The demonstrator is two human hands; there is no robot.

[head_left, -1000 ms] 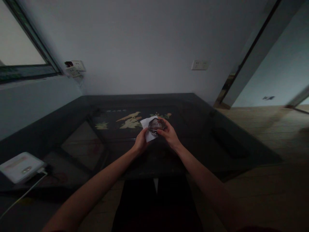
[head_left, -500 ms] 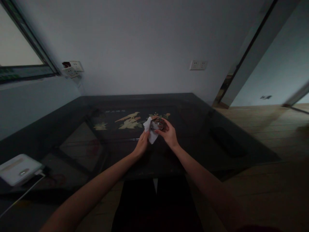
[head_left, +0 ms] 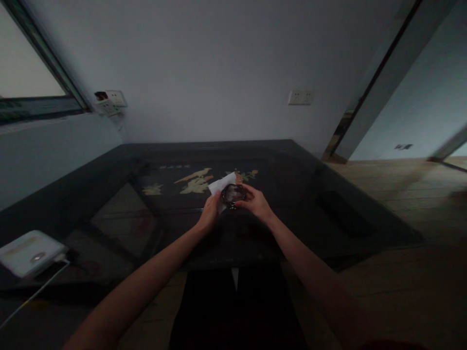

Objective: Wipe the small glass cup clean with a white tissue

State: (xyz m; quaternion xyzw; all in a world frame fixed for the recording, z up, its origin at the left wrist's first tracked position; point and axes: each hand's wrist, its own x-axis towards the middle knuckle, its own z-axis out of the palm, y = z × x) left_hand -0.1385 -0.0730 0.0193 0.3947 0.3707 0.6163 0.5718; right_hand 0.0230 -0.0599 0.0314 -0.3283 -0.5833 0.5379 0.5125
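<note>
Over the dark glossy surface (head_left: 310, 194), in from its near edge, I see the smoky see-through round glass dish (head_left: 232, 195) turned to face the person more than half a second ago, the right hand (head_left: 257, 203) gripping its rim in its fingers, the left hand (head_left: 209, 214) holding the thin white paper sheet (head_left: 221, 183) against it, so another part probably meets the paper.

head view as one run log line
left hand: holds white sheet | right hand: grips glass dish | sheet: partly behind dish | white box: on dark table, cable attached

Pale characters (head_left: 174, 167) on tabletop (head_left: 292, 167), blurred, unreadable
</note>
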